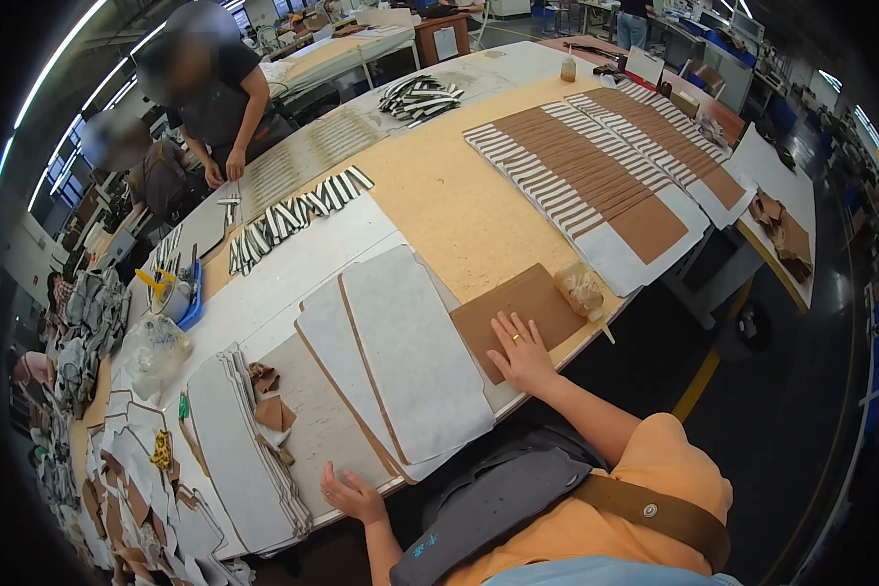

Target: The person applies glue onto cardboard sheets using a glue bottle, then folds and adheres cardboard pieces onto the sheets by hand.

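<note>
My right hand (523,350), with a ring on one finger, lies flat with fingers spread on a brown rectangular sheet (503,298) at the table's near edge. A clear plastic jar or bottle of something yellowish (580,291) stands at that sheet's right end. My left hand (354,494) rests at the table edge with loosely bent fingers apart and nothing visible in them. Between my hands lie overlapping large white panels with brown edges (415,342). Left of my left hand is a stack of white panels (239,449), with torn brown scraps (272,410) beside it.
Rows of overlapping brown-and-white panels (576,181) lie at the right. Black-and-white strips (298,215) line the middle, with a pile of strips (418,99) farther back. Offcuts (132,488) heap at the left, near a plastic bag (154,350). A co-worker (210,88) stands across the table.
</note>
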Demonstrator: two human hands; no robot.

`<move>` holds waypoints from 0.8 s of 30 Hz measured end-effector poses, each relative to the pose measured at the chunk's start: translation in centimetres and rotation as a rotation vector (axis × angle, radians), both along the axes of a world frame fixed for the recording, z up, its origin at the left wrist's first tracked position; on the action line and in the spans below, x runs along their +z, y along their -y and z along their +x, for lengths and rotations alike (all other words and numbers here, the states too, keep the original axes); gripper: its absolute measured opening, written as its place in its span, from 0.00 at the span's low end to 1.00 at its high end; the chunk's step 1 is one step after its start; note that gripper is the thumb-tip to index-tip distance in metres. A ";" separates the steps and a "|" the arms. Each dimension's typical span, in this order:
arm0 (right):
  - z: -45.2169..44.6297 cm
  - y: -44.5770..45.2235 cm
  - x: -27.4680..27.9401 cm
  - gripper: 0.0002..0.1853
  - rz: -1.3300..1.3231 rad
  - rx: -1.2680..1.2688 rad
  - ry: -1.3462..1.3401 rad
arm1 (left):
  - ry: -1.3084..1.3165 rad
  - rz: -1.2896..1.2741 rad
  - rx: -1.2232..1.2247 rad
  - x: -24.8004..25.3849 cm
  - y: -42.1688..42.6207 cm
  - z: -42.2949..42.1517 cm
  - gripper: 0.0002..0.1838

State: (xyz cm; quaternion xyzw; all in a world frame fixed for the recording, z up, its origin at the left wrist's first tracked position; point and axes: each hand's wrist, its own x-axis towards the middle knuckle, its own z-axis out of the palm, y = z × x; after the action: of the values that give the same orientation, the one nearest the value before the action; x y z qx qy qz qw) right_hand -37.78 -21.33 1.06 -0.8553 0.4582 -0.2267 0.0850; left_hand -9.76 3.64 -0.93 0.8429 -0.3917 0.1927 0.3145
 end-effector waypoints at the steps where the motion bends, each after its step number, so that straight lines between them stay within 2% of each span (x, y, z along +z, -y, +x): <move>1: -0.3 0.3 0.2 0.29 -0.047 -0.056 0.002 | 0.002 -0.006 -0.004 0.0 0.0 0.0 0.18; 5: -2.4 1.4 -0.4 0.28 -0.047 -0.136 -0.076 | -0.008 0.006 -0.011 0.3 0.0 -0.2 0.18; 24: -2.5 1.2 -0.3 0.27 -0.085 -0.165 0.040 | -0.022 0.014 -0.002 0.6 0.0 -0.5 0.19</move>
State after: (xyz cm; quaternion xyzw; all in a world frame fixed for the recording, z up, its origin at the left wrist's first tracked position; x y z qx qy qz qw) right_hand -40.31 -22.49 0.81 -0.8127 0.5153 -0.2691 0.0388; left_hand -10.24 3.60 -0.33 0.8467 -0.3905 0.1805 0.3131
